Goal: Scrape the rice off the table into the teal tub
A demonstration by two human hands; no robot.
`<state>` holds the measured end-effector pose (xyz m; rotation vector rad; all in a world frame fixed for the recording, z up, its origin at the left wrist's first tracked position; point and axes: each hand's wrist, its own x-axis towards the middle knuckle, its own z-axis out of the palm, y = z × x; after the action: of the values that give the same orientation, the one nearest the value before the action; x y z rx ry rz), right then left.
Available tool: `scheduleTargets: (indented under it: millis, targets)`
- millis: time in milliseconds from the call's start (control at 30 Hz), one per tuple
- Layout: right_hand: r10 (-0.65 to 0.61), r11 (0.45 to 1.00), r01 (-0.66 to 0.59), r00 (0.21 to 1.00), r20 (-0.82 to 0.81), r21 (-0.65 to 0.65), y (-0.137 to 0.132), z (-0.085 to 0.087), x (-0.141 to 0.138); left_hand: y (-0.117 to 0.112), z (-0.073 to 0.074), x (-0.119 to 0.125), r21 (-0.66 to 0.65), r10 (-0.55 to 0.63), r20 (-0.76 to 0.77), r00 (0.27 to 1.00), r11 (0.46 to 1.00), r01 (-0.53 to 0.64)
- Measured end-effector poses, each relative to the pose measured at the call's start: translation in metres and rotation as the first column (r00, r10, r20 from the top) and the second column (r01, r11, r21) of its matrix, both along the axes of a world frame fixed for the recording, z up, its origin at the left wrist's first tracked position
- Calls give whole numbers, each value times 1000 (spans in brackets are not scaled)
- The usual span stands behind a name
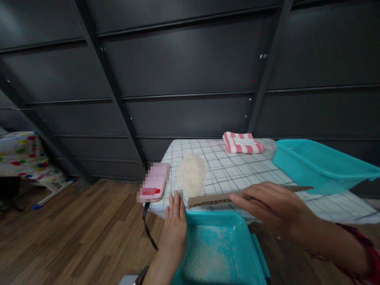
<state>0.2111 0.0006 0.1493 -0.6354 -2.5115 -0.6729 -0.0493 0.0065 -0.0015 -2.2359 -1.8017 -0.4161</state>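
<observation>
My right hand (276, 206) grips a strip of corrugated cardboard (212, 200), which stands on edge along the front of the table. Behind the strip's left end, a heap of white, rice-like grains (192, 174) lies on the checked tablecloth (216, 166). Left of the strip, my left hand (175, 221) rests at the table edge with its fingers stretched out, a ring on one of them. Its palm is beside the rim of a teal plastic bin (243, 233) below the table edge. Loose grains (208, 261) are scattered over the bin's bottom.
A pink phone (154, 180) lies at the table's left edge, with a black strap (147, 227) hanging down. A red-and-white striped cloth (243, 143) sits at the back. Another teal bin (308, 170) stands on the right. Dark wall panels (184, 59) rise behind the table.
</observation>
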Motion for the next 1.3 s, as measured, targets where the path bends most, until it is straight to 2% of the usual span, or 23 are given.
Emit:
scheduleTargets:
  millis: [100, 200, 300, 367, 433, 500, 600, 700, 833, 967, 1133, 1300]
  targets:
    - [32, 998, -32, 999, 11, -45, 1, -4, 0, 2, -2, -1, 14, -16, 14, 1000, 1000, 16]
    - [-5, 998, 5, 1000, -10, -63, 0, -3, 13, 1, 6, 2, -36, -5, 21, 1000, 999, 6]
    - [-83, 991, 88, 995, -57, 98, 11, 5, 27, -1, 19, 6, -125, 38, -4, 999, 991, -39]
    - [-155, 960, 169, 985, -78, 221, 29, 12, 32, -3, 26, 9, -174, 63, -17, 998, 983, -65]
    - [-238, 929, 250, 968, -74, 272, 55, 18, 32, -3, 27, 11, -201, 67, -17, 998, 977, -69]
    - [-329, 912, 329, 943, -45, 244, 85, 20, 29, -1, 21, 11, -192, 61, -13, 998, 979, -62]
    - [-446, 889, 441, 895, 15, 122, 124, 17, 19, 3, 8, 12, -163, 113, -16, 993, 980, -115]
    - [-512, 859, 512, 857, 54, 19, 147, 11, 6, 6, 2, 11, -175, 154, -4, 988, 973, -153]
    - [-516, 856, 517, 855, 62, 1, 154, 7, -4, 2, 12, 7, -195, 50, 11, 999, 980, -47]
    - [-527, 850, 527, 848, 61, 8, 154, 7, 0, -2, 21, 7, -245, 54, 4, 999, 968, -52]
    - [-515, 857, 514, 857, 20, 38, 153, 9, 11, -4, 20, 7, -188, 7, 40, 999, 982, 0]
    - [-471, 880, 468, 882, 11, 82, 154, 9, 10, -4, 21, 7, -216, 34, 29, 999, 976, -27]
